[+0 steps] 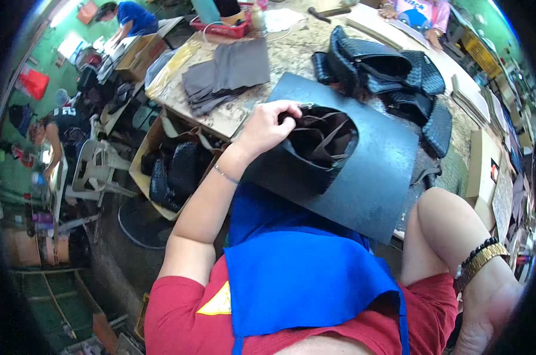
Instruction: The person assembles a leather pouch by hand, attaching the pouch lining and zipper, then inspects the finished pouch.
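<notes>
A dark bag [312,165] with its mouth facing up stands on a black flat sheet [371,171] at the table's near edge. Creased brown lining shows inside it. My left hand [271,127] is closed on the bag's far left rim, fingers curled, close to a small metal piece that looks like a zipper end. My right hand [492,310] is raised away from the table at the lower right, near my shoulder, below a gold watch and black beads. Its fingers cannot be made out.
Black woven-pattern bags [392,68] are heaped behind the sheet. Folded dark cloth [229,74] lies at the table's back left, and a hammer [327,13] at the far edge. A box [155,177] of black pieces stands left. Other people work across the table and at far left.
</notes>
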Demonstrator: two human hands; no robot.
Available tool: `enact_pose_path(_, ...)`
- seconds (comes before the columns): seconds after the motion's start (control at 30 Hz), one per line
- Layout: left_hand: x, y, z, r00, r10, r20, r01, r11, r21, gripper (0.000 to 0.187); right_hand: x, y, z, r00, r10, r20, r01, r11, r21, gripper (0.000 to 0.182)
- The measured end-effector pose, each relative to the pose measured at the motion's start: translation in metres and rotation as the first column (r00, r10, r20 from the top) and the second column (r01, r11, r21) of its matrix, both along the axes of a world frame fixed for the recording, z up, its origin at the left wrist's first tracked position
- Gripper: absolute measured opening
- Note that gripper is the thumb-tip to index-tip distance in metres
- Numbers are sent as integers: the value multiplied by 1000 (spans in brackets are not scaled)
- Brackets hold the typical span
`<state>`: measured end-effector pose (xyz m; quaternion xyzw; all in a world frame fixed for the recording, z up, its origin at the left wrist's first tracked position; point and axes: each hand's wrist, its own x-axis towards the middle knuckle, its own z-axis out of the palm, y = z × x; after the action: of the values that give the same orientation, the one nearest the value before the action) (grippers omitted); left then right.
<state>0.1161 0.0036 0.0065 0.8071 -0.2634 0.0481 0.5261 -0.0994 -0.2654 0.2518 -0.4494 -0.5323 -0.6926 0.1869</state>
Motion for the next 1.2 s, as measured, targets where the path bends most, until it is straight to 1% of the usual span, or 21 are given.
enact_pose_path(0.03,-2,1,4,999,2,-48,0,1000,30,15,-2,-1,0,1000,-17,11,17,1000,-9,18)
enact_pose_path(0.1,-2,-1,5,1000,-7,14,7,1000,-5,16,-6,-5,0,998,-62,31,63,998,-21,19)
enact_pose_path(0.17,-3,-2,7,999,-34,-24,34,999,-29,16,-9,-12,-3,990,-124,66,126,991,-39,19)
enact_pose_path(0.2,-2,-1,7,999,-34,-22,34,999,-14,16,-10,-14,-7,977,-205,54,208,976,-61,17)
enact_pose_path(0.3,-4,-3,16,994,-46,-97,48,999,19,20,23,-2,-33,964,-150,221,124,984,127,28)
enact_pose_path(0.33,-5,-5,19,993,-46,-104,48,999,16,20,44,2,-48,992,-93,88,81,988,135,28)
enact_pose_path(0.37,-6,-4,21,993,-40,-115,43,999,18,21,72,2,-63,970,-59,-237,77,995,65,29)
enact_pose_path(0.4,-6,-5,20,990,-29,-139,31,999,9,22,100,4,-76,836,-104,-539,109,994,-23,32)
enact_pose_path(0.43,-6,-5,22,992,-28,-121,32,999,27,22,124,7,-91,665,-173,-726,109,985,-135,35)
enact_pose_path(0.47,-6,-5,24,994,-31,-106,37,998,49,22,147,14,-107,501,-247,-829,81,968,-239,39)
enact_pose_path(0.5,-7,-6,25,995,-41,-94,49,996,79,22,169,21,-129,424,-328,-844,66,941,-332,33)
enact_pose_path(0.53,-7,-6,26,991,-39,-131,52,994,96,22,191,21,-163,332,-343,-879,-17,929,-370,36)
enact_pose_path(0.57,-6,-7,27,992,-31,-126,43,994,98,22,198,22,-180,164,-399,-902,-65,908,-414,35)
enact_pose_path(0.63,-7,-6,27,992,-20,-122,34,993,117,22,217,24,-207,156,-334,-930,-156,921,-356,24)
enact_pose_path(0.7,0,-2,19,990,-46,-132,61,992,111,23,224,25,-216,35,-298,-954,-178,937,-299,22)
enact_pose_path(0.73,2,-2,18,990,-49,-135,64,992,105,23,226,25,-220,30,-307,-951,-189,933,-307,14)
enact_pose_path(0.87,4,-3,16,977,-42,-209,53,998,45,21,225,21,-229,1,-247,-969,-174,954,-243,16)
enact_pose_path(0.97,6,-4,15,991,-18,-129,30,995,94,22,217,21,-229,-110,-275,-955,-153,954,-257,17)
enact_pose_path(1.0,8,-3,11,986,-34,-166,41,998,38,19,216,20,-230,-84,-274,-958,-146,954,-260,19)
enact_pose_path(1.1,11,2,9,988,-65,-142,70,997,27,17,213,22,-229,-129,-242,-962,-137,965,-225,20)
enact_pose_path(1.2,12,1,4,998,-43,-35,43,999,-1,17,215,22,-234,-129,-143,-981,-131,983,-126,20)
